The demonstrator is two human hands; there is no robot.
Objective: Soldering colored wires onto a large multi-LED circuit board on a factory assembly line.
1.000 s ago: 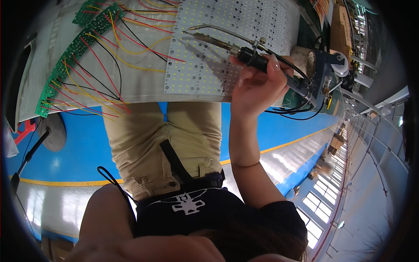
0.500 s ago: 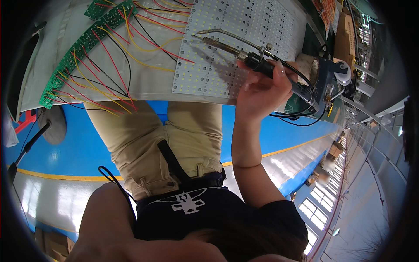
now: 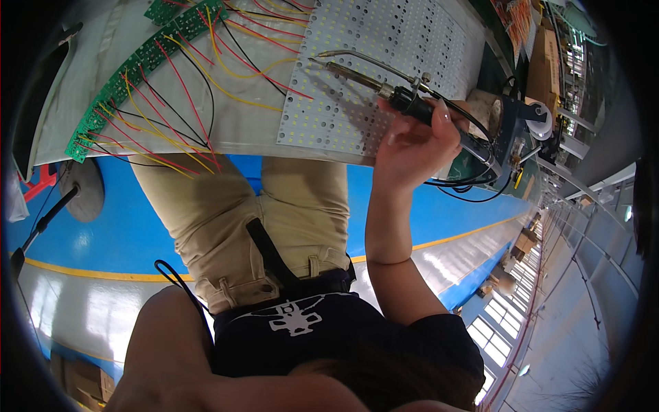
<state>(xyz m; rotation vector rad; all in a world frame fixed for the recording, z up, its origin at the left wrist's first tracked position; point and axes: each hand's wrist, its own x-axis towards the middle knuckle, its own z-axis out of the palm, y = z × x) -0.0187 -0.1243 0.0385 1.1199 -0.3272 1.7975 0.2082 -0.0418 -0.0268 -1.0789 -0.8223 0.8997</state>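
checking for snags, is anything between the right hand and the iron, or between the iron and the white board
Nothing visible: the right hand holds the iron, and nothing shows between it and the board. The bent tube runs alongside.

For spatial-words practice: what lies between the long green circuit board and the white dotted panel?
In the head view, red, yellow and black wires stretch between the green circuit board and the white panel, over the pale table cover.

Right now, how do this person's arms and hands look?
The right arm has a short black sleeve, bare below; the right hand is ungloved, its fingers showing glossy nails. The left arm is bare where visible, a black cord beside it; the left hand is unseen.
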